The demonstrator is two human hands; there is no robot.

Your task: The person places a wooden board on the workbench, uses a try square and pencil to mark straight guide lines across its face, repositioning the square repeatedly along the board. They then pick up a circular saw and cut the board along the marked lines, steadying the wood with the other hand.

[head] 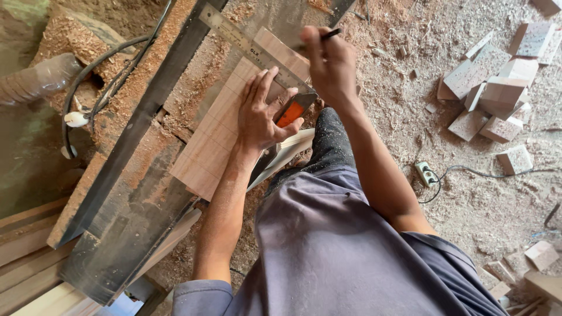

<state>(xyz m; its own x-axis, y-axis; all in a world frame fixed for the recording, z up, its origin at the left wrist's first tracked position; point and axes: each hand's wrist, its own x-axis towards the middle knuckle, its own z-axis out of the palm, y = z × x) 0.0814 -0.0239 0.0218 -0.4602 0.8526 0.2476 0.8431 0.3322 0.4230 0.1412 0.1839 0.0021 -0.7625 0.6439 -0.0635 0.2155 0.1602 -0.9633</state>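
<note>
Sawdust covers the floor (468, 193) of this workshop and lies thick on the dark, worn table (126, 205) at the left. At the far left a grey ribbed hose (35, 79) rests near black cables (96, 76) and a small white bulb-shaped thing (76, 119). A long dark metal bar (146, 111) runs slantwise along the table. Beside it lies a pale flat wooden board (216, 140) ruled with thin lines. The left hand (260, 114) presses flat on this board, fingers spread, its grip not closed around anything, holding down a steel try square with an orange-and-black stock (275, 82) that lies across the board's far end. Just right of it, the right hand (331, 61) has its grip clamped on a thin dark pencil (328, 35) above the square's blade. Farther right, a white plug socket (426, 174) with a black cord lies on the floor, and a heap of pale cut wooden blocks (497, 88) sits well apart at the upper right.
</note>
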